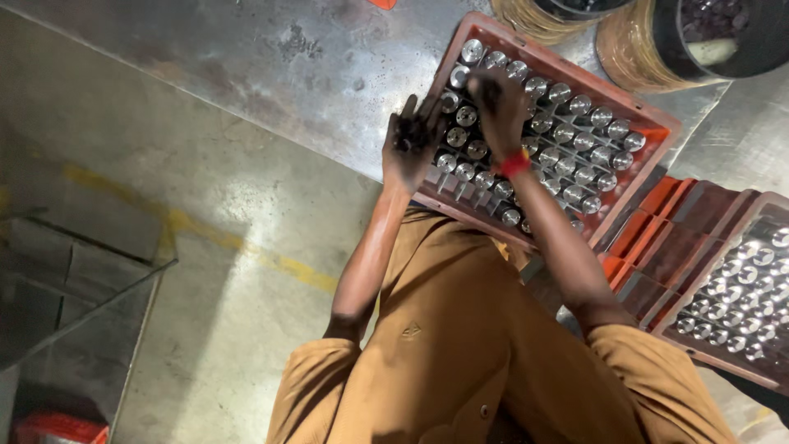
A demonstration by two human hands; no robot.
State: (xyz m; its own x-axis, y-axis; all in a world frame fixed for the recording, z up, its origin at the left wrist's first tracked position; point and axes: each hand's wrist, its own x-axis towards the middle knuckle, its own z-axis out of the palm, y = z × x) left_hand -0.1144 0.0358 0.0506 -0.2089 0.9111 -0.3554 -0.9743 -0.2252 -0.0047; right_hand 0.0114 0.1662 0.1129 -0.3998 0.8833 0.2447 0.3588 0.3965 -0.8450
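Upper centre of the frame, the left hand lay spread beside the crate; the right hand pinched a cylinder, grip unclear.

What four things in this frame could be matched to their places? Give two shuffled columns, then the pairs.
Things:
1. left hand
2. right hand
3. red wristband
4. second crate

Places:
A. on the right wrist
B. at the frame's right edge, full of shiny metal cylinders
C. over the upper rows of cylinders in the red-brown crate
D. fingers spread at that crate's left rim, grimy with black

Pairs: 1-D, 2-C, 3-A, 4-B
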